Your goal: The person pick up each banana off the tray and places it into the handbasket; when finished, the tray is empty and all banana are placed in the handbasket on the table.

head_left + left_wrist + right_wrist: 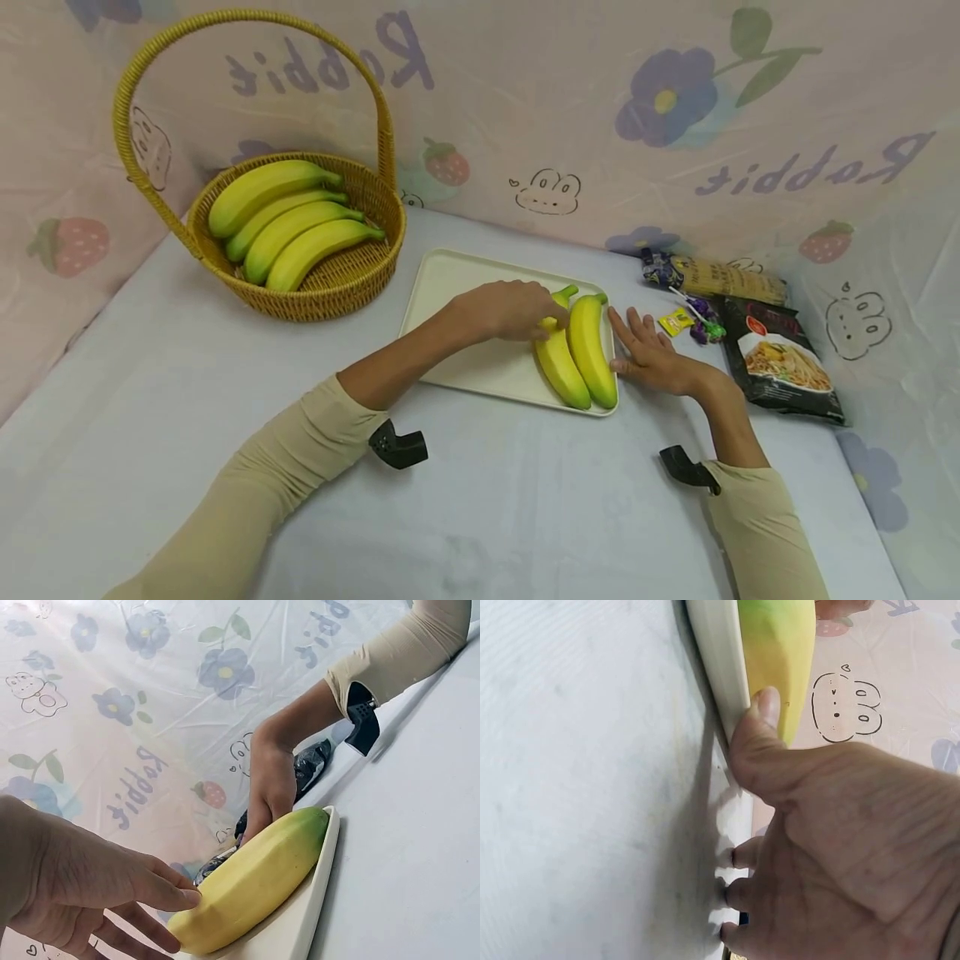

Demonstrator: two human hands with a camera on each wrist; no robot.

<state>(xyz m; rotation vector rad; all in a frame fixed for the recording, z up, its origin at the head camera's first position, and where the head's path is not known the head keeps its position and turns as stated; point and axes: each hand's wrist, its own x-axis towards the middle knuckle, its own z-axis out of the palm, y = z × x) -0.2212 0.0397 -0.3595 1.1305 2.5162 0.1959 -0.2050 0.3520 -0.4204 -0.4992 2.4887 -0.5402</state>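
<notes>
Two yellow bananas with green ends lie side by side at the right end of a cream tray (480,367). My left hand (517,310) reaches over the left banana (561,367) and pinches it near its stem, the thumb on one side and fingers on the other. The left wrist view shows that hand (97,889) against a banana (255,881). Beside the tray's right edge, my right hand (648,354) has its fingers spread on the table. In the right wrist view, its thumb (757,735) touches the tray rim (724,667) next to the right banana (592,350).
A wicker basket (322,308) with a tall handle stands at the back left, holding several bananas (300,233). At the right lie a black noodle packet (783,358), a pasta pack (720,279), a yellow sachet (676,322) and wrapped lollipops (705,321). A printed curtain (525,108) hangs behind.
</notes>
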